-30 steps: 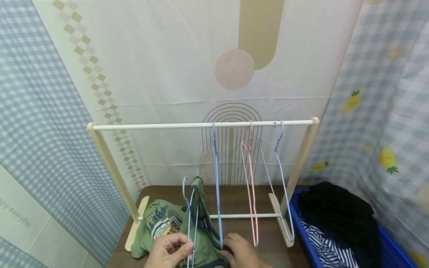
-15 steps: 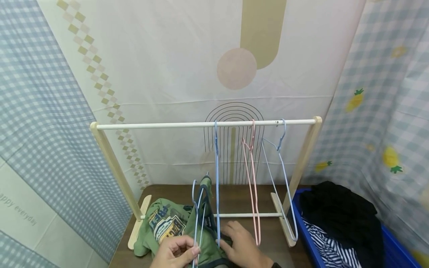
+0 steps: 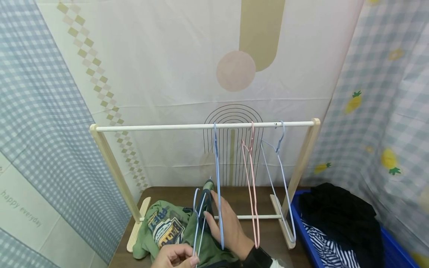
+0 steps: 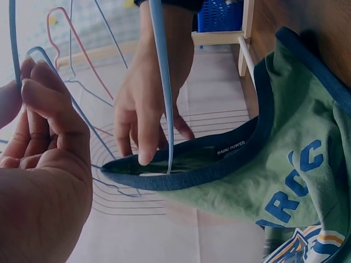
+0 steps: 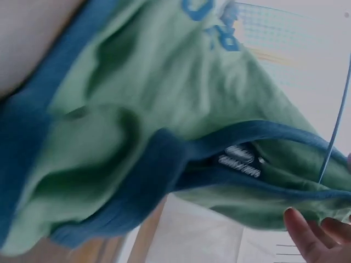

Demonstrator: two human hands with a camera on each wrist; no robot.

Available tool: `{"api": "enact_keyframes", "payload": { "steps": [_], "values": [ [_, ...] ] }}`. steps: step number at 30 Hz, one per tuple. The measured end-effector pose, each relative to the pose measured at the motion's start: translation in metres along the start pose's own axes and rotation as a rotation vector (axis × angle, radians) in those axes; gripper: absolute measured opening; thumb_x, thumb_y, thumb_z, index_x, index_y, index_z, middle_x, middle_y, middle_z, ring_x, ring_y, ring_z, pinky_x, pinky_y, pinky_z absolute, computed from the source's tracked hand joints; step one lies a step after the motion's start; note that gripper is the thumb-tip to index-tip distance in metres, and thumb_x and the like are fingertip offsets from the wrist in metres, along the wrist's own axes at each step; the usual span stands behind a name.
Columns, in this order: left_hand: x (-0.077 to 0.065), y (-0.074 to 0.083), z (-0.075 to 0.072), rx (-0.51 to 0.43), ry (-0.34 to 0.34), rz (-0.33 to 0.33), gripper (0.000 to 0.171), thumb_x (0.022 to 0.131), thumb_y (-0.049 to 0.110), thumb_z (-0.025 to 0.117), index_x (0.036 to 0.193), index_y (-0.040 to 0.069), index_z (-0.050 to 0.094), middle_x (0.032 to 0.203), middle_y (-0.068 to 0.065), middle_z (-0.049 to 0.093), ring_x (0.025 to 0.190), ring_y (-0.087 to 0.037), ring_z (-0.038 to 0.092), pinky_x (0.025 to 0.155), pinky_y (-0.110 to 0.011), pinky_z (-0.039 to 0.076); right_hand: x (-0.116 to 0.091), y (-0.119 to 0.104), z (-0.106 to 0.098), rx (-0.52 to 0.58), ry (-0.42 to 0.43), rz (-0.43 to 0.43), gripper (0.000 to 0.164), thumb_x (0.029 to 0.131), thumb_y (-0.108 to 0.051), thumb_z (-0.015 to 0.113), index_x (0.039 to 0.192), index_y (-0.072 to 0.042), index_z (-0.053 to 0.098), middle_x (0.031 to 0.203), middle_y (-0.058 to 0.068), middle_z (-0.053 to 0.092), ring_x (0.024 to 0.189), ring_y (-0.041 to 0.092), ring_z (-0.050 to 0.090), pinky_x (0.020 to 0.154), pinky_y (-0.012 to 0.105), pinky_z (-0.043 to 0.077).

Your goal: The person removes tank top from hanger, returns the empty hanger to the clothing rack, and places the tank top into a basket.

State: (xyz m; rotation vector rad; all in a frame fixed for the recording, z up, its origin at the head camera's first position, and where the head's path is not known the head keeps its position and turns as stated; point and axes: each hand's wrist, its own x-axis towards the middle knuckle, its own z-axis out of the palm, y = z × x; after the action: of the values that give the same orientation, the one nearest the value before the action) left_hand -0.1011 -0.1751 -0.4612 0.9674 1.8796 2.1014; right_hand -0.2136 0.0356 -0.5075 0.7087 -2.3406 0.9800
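In the head view my left hand (image 3: 175,256) pinches a light blue hanger (image 3: 197,227) between thumb and finger. A green shirt (image 3: 212,242) with dark blue trim and a printed front hangs partly on this hanger and partly lies bunched on the table. Behind a hanging blue hanger, my right hand (image 3: 229,227) is raised beside the shirt's upper edge, thumb apart from the fingers. In the left wrist view, the right hand (image 4: 148,93) reaches toward the shirt's neckline (image 4: 181,178), where the hanger enters. Right-hand fingertips (image 5: 293,219) show just below the cloth in the right wrist view.
A rack with a white rail (image 3: 161,127) spans the table (image 3: 264,230). On it hang a blue hanger (image 3: 218,186), a pink hanger (image 3: 253,201) and another blue hanger (image 3: 285,182). Right of it, a blue basket (image 3: 395,245) holds black clothing (image 3: 338,208) and a striped garment (image 3: 330,242).
My right hand has risen from the shirt's lower part to its upper edge, fingers now pointing up. The left hand and its hanger have shifted slightly lower and to the right.
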Motion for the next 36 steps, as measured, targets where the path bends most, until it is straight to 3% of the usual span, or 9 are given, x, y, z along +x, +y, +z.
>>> {"api": "enact_keyframes", "payload": {
  "steps": [4, 7, 13, 17, 21, 24, 28, 31, 36],
  "values": [
    [-0.002, -0.002, -0.001, 0.005, -0.035, 0.022, 0.015, 0.104, -0.015, 0.046, 0.096, -0.016, 0.059, 0.074, -0.033, 0.049, 0.053, -0.021, 0.039, 0.045, -0.026, 0.043, 0.009, -0.005, 0.004, 0.066, -0.019, 0.084, 0.062, 0.108, -0.029, 0.063, 0.162, -0.007, 0.042, 0.133, 0.013, 0.068, 0.110, 0.017, 0.069, 0.092, 0.036, 0.060],
    [-0.002, -0.004, -0.003, 0.007, -0.058, 0.050, 0.016, 0.103, -0.017, 0.045, 0.095, -0.015, 0.059, 0.072, -0.031, 0.048, 0.053, -0.023, 0.038, 0.046, -0.023, 0.043, 0.013, -0.007, 0.006, 0.108, 0.003, 0.103, 0.054, 0.110, -0.023, 0.059, 0.160, -0.012, 0.046, 0.111, 0.003, 0.069, 0.086, 0.007, 0.063, 0.076, 0.026, 0.055],
    [-0.005, -0.007, -0.006, 0.004, -0.065, 0.068, 0.016, 0.101, -0.020, 0.046, 0.093, -0.015, 0.059, 0.071, -0.032, 0.048, 0.068, 0.008, 0.048, 0.048, -0.018, 0.043, 0.017, -0.001, 0.013, 0.024, 0.210, -0.052, 0.044, 0.100, -0.002, 0.067, 0.144, -0.006, 0.065, 0.120, 0.012, 0.080, 0.099, 0.017, 0.079, 0.080, 0.032, 0.064],
    [-0.005, -0.010, -0.008, -0.019, -0.081, 0.080, 0.015, 0.100, -0.021, 0.045, 0.094, -0.017, 0.058, 0.071, -0.033, 0.047, 0.062, 0.003, 0.043, 0.045, -0.020, 0.039, 0.018, 0.002, 0.016, 0.003, 0.304, -0.110, 0.045, 0.092, 0.004, 0.075, 0.137, -0.003, 0.071, 0.117, 0.012, 0.082, 0.097, 0.019, 0.081, 0.077, 0.030, 0.064],
    [-0.006, -0.010, -0.010, -0.032, -0.084, 0.081, 0.016, 0.101, -0.021, 0.044, 0.096, -0.017, 0.058, 0.072, -0.033, 0.048, 0.052, -0.017, 0.035, 0.043, -0.024, 0.037, 0.018, 0.003, 0.016, -0.016, 0.306, -0.131, 0.047, 0.091, 0.004, 0.075, 0.137, -0.005, 0.072, 0.102, 0.009, 0.082, 0.078, 0.012, 0.076, 0.067, 0.024, 0.059],
    [-0.007, -0.009, -0.010, -0.055, -0.089, 0.070, 0.017, 0.102, -0.020, 0.042, 0.097, -0.018, 0.058, 0.072, -0.032, 0.047, 0.050, -0.029, 0.029, 0.040, -0.029, 0.034, 0.018, 0.002, 0.014, -0.043, 0.286, -0.134, 0.047, 0.092, 0.004, 0.073, 0.138, -0.006, 0.071, 0.084, 0.003, 0.076, 0.063, 0.005, 0.058, 0.058, 0.018, 0.050],
    [-0.007, -0.007, -0.010, -0.066, -0.089, 0.043, 0.017, 0.103, -0.020, 0.042, 0.097, -0.018, 0.057, 0.071, -0.033, 0.045, 0.050, -0.031, 0.026, 0.040, -0.030, 0.032, 0.019, 0.002, 0.012, -0.051, 0.273, -0.117, 0.046, 0.094, 0.003, 0.071, 0.139, -0.007, 0.070, 0.080, 0.001, 0.071, 0.061, 0.002, 0.047, 0.057, 0.015, 0.046],
    [-0.007, -0.006, -0.011, -0.047, -0.089, 0.049, 0.015, 0.101, -0.020, 0.043, 0.097, -0.018, 0.058, 0.071, -0.034, 0.046, 0.050, -0.030, 0.028, 0.041, -0.026, 0.033, 0.021, 0.004, 0.011, -0.068, 0.288, -0.115, 0.045, 0.095, 0.003, 0.071, 0.139, -0.009, 0.071, 0.083, 0.002, 0.074, 0.062, 0.002, 0.051, 0.059, 0.018, 0.050],
    [-0.009, -0.006, -0.016, -0.007, -0.103, 0.087, 0.015, 0.099, -0.023, 0.046, 0.095, -0.016, 0.059, 0.074, -0.035, 0.050, 0.059, -0.001, 0.043, 0.048, -0.017, 0.043, 0.024, 0.009, 0.010, -0.021, 0.318, -0.089, 0.041, 0.096, 0.004, 0.071, 0.136, -0.007, 0.073, 0.082, 0.003, 0.074, 0.062, 0.001, 0.055, 0.058, 0.016, 0.050]
  ]
}}
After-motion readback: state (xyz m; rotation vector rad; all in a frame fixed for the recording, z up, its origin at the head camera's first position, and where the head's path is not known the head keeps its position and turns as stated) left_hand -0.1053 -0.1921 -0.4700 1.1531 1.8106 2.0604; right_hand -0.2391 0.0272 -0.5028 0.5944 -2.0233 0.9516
